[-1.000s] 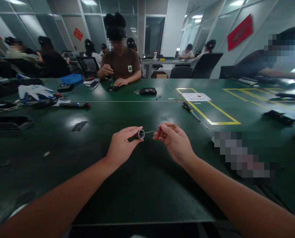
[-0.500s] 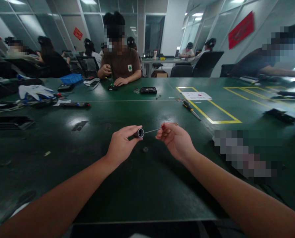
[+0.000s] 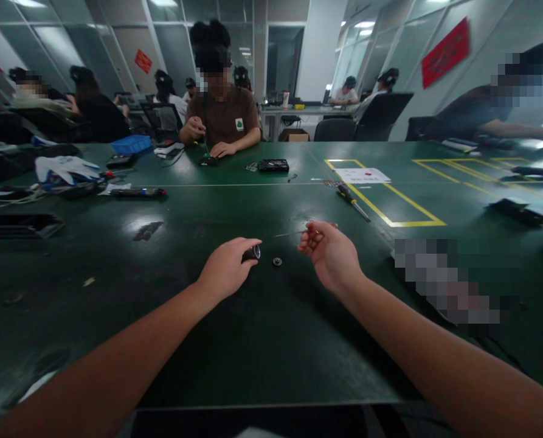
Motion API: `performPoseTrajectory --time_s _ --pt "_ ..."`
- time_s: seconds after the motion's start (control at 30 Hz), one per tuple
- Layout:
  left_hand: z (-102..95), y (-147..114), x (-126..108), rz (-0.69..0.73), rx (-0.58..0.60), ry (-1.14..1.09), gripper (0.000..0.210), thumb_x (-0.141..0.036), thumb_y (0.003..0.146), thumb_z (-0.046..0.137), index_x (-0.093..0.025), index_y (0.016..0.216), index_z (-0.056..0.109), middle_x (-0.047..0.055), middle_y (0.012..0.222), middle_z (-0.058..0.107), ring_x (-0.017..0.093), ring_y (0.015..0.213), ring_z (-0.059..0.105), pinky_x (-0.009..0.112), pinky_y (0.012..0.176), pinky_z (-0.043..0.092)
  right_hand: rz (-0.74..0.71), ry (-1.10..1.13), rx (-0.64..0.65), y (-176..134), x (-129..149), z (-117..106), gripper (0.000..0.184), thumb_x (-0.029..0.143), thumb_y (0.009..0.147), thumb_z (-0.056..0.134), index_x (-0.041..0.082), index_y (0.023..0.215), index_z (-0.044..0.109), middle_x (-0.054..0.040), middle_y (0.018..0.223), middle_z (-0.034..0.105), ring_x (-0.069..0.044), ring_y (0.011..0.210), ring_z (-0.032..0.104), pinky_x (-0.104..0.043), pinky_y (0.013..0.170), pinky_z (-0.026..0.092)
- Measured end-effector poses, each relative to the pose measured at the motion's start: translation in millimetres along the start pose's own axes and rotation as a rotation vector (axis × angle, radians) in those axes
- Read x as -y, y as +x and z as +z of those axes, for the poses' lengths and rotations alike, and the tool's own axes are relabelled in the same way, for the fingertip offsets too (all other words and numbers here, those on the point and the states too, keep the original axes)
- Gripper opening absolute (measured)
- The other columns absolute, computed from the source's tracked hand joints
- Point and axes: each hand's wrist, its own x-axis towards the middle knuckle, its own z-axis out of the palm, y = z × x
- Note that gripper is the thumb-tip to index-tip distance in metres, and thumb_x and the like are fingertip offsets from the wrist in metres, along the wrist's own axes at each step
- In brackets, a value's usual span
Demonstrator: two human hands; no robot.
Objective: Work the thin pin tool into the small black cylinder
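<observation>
My left hand (image 3: 225, 264) is closed around a short dark cylindrical tube (image 3: 253, 252) with a shiny metal rim. Its open end faces right. Between the thumb and fingers of my right hand (image 3: 332, 252) is a thin metal rod-like tool (image 3: 290, 233), its tip pointing left toward the tube but apart from it. My fingers cover the tool's handle, so its exact kind is unclear. A small round dark part (image 3: 277, 261) lies on the green tabletop between my hands, just right of the tube.
A yellow-and-black screwdriver (image 3: 353, 202) lies beyond my right hand, near a white paper sheet (image 3: 362, 176). White gloves (image 3: 65, 169) and a blue tray (image 3: 131, 144) are at the far left. Opposite sits a co-worker (image 3: 223, 115), working over a small dark device (image 3: 208, 160).
The tool's tip has come out of the tube as my right hand moved right. My left hand has lowered and tilted the tube; the small round part now lies farther right and shows clearly.
</observation>
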Motion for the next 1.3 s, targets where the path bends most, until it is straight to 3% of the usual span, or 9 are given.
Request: performPoseTrajectory --time_s 0.2,0.37,0.47,0.6,0.73,0.93,1.1,1.3 --pt "0.0 -0.1 -10.3 0.017 0.275 0.134 0.045 -0.012 0.097 0.055 -0.014 0.141 0.060 0.012 0.144 0.061 0.026 0.131 0.057 0.041 0.114 0.046 -0.004 0.018 -0.019 -2.8 5.4 1.8 0.006 0.023 0.078 0.069 0.018 0.075 0.066 -0.0007 0.061 0.064 -0.013 0.059 0.059 -0.025 0.058 0.053" --pt "0.7 0.3 -24.8 0.031 0.407 0.278 0.059 -0.010 0.096 0.044 -0.010 0.155 0.041 0.017 0.149 0.053 0.031 0.134 0.052 0.047 0.112 0.046 -0.017 0.035 -0.005 -3.4 7.9 -0.4 0.007 0.023 0.079 0.069 0.017 0.076 0.067 -0.0007 0.062 0.065 -0.014 0.059 0.060 -0.026 0.058 0.053" --pt "4.6 1.9 -34.3 0.046 0.378 0.287 0.058 -0.022 0.098 0.044 -0.007 0.154 0.041 0.019 0.142 0.056 0.031 0.129 0.054 0.046 0.108 0.049 -0.028 0.046 0.009 -3.8 9.7 -1.2 0.008 0.024 0.078 0.070 0.017 0.076 0.067 -0.0007 0.062 0.065 -0.014 0.059 0.060 -0.026 0.058 0.053" --pt "15.1 9.5 -41.8 0.121 0.305 0.383 0.052 -0.046 0.099 0.052 -0.016 0.142 0.056 0.016 0.124 0.062 0.031 0.111 0.061 0.044 0.088 0.056 -0.039 0.056 0.014 -4.8 11.1 -0.9 0.009 0.025 0.077 0.070 0.017 0.075 0.067 -0.0003 0.060 0.065 -0.013 0.057 0.059 -0.026 0.057 0.053" --pt "22.0 20.6 -41.8 0.211 0.319 0.458 0.029 -0.036 0.103 0.049 -0.018 0.117 0.067 0.011 0.108 0.065 0.028 0.098 0.064 0.036 0.072 0.055 -0.044 0.053 0.023 -4.6 11.2 -1.4 0.010 0.026 0.078 0.070 0.017 0.076 0.067 -0.0005 0.060 0.065 -0.013 0.057 0.059 -0.026 0.057 0.052" --pt "21.3 24.3 -34.7 0.242 0.269 0.414 0.031 -0.030 0.104 0.039 -0.016 0.101 0.067 0.009 0.098 0.068 0.022 0.084 0.064 0.032 0.063 0.046 -0.037 0.050 0.038 -3.9 10.1 -3.0 0.010 0.027 0.078 0.070 0.017 0.077 0.067 -0.0004 0.061 0.066 -0.014 0.058 0.060 -0.026 0.058 0.053" --pt "9.5 21.4 -21.7 0.077 0.191 0.246 0.029 -0.031 0.096 0.048 -0.019 0.075 0.064 0.002 0.074 0.065 0.018 0.067 0.058 0.031 0.058 0.032 -0.023 0.041 0.037 -4.3 10.4 -2.9 0.011 0.027 0.078 0.070 0.017 0.076 0.068 -0.0001 0.061 0.065 -0.014 0.057 0.059 -0.026 0.057 0.052" --pt "-17.6 21.3 12.8 -0.200 0.068 -0.166 0.046 -0.052 0.096 0.049 -0.019 0.068 0.063 0.000 0.061 0.058 0.016 0.058 0.054 0.031 0.060 0.034 -0.013 0.030 0.066 -2.3 9.6 -5.7 0.011 0.028 0.079 0.071 0.017 0.079 0.068 0.0000 0.062 0.065 -0.014 0.058 0.060 -0.026 0.059 0.052"
